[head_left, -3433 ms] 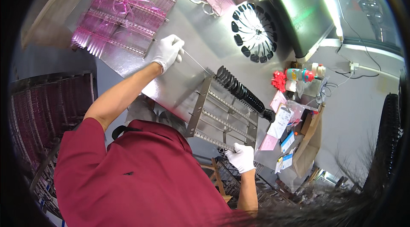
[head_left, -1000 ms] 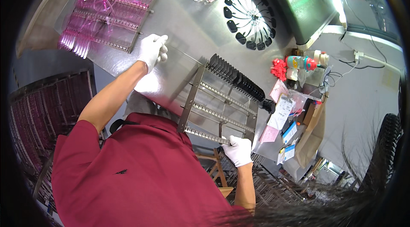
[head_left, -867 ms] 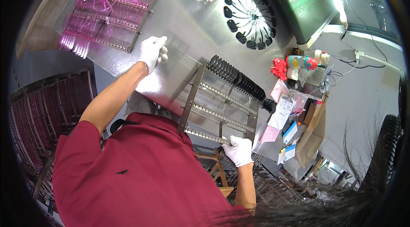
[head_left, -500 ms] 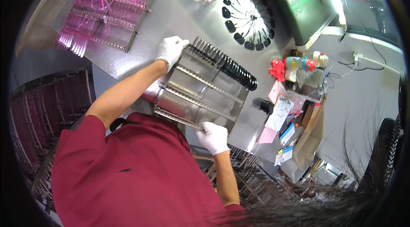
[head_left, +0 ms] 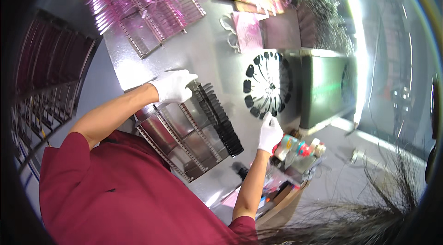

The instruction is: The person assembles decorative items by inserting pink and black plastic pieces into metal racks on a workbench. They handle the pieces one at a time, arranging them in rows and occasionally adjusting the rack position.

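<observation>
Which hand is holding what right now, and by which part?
Left hand grips the metal rack at its far corner, by the row of black pieces. Right hand touches the round black-and-white disc at its near edge; a grip cannot be told.

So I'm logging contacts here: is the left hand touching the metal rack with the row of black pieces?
Touching. In the head view the gloved left hand rests on the top corner of the metal rack, its fingers overlapping the frame's edge beside the row of black pieces.
</observation>
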